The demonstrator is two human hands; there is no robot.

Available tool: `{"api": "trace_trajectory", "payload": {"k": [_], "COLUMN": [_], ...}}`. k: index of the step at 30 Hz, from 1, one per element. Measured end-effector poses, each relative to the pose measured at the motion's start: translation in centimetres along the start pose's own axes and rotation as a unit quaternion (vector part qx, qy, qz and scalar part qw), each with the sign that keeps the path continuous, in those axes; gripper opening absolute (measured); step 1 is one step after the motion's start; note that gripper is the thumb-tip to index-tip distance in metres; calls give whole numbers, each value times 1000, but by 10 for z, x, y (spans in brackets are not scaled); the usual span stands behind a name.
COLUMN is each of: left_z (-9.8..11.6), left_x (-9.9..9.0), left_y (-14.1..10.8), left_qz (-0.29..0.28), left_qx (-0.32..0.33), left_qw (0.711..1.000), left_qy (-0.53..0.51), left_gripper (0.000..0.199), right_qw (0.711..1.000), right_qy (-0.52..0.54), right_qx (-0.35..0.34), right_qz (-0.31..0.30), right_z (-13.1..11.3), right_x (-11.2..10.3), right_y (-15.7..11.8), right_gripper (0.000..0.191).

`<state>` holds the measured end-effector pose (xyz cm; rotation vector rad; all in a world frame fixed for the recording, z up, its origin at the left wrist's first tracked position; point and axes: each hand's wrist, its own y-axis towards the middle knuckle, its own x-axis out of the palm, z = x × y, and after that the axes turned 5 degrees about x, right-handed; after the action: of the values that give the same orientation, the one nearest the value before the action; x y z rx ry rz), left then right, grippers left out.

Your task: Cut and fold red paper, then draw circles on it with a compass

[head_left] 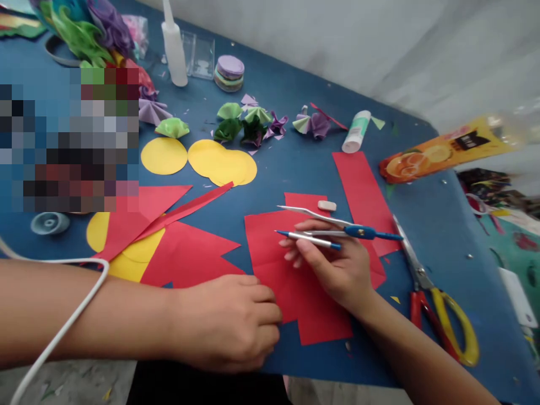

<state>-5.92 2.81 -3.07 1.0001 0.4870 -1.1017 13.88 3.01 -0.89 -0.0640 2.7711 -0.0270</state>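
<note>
In the upper left of the frame, a white nozzle bottle [174, 50] stood on the blue table [291, 135]. Below it, toward the left, lay yellow paper circles [163, 156], some overlapping, and nearer the lower left a white cable [71, 320] crossed over the left forearm. Red paper pieces [189, 253] with pointed edges lay left of centre, partly over more yellow paper [133, 264]. The left hand [236, 320] was at lower centre, palm down, with its fingers curled, beside the red sheet [270, 253]; the fingers' undersides were hidden, so whether it gripped anything could not be told.

Right of centre, the right hand [343, 270] held a blue-and-silver compass [361, 231] in a narrow grip above the red sheet, its legs pointing left. A slim silver-and-blue pencil [310, 239] lay across the same fingers; whether it was joined to the compass could not be told. A white eraser [327, 206] rested just above the compass. Farther right were a glue stick [356, 130], a long red strip [358, 185], open scissors [419, 275] with red and yellow handles, and an orange-labelled bottle [447, 147] at upper right.
</note>
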Motion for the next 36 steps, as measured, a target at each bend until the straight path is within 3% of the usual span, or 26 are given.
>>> {"api": "trace_trajectory", "payload": {"k": [5, 9, 13, 23, 36], "left_z": [1, 2, 3, 2, 2], "left_x": [4, 4, 2, -7, -9], "left_y": [0, 0, 1, 8, 6], "left_qz": [-35, -40, -40, -85, -55], "left_qx": [-10, -16, -28, -25, -37], "left_qw": [999, 999, 998, 995, 996], "left_qy": [10, -8, -25, -40, -60], "left_gripper": [12, 12, 13, 14, 16], "right_qw": [985, 972, 972, 980, 973], "right_qy": [-160, -200, -208, -184, -208], "right_qx": [-67, -115, -98, -80, -89], "right_qz": [5, 36, 53, 19, 37], "right_z": [4, 4, 5, 5, 5], "right_x": [3, 5, 4, 5, 3], "right_y": [1, 0, 0, 4, 4], "right_gripper": [7, 9, 9, 11, 11]}}
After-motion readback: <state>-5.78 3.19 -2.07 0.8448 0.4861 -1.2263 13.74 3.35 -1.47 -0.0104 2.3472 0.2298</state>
